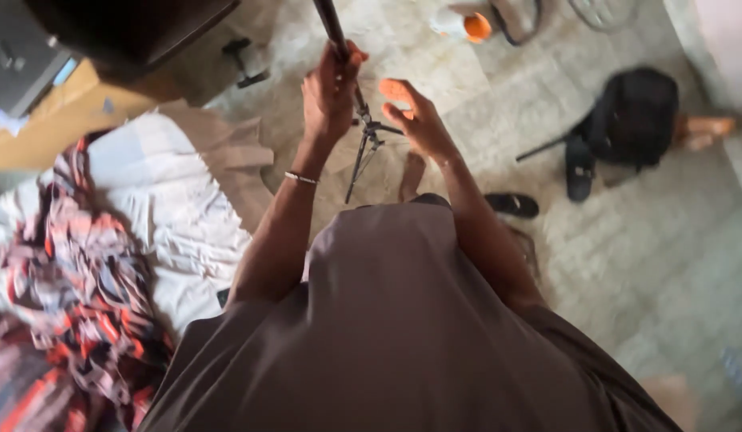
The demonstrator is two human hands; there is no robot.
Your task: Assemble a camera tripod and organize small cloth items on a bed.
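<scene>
**Q:** While the tripod pole (332,26) stands upright on the floor (627,264), what is the state of each grip?

**A:** The left hand (329,92) is closed around the pole, fingers wrapped on the shaft. The right hand (415,112) is open, palm turned toward the pole, just beside it and not touching.

**Q:** Where does the stand sit relative to the closed grip?

**A:** The pole runs up past the closed grip and out of the top edge of the frame. Below the grip it meets the spread tripod legs (367,148), which rest on the floor.

**Q:** What lies around the hands?

**A:** A silver bracelet (300,178) sits on the left wrist. Left of the closed grip lies white cloth (171,216) with a red patterned fabric (75,280). Right of the open hand, well apart, sit a black bag (635,116) and a black sandal (511,205). Beyond the grips stands an orange-capped bottle (463,24).
</scene>
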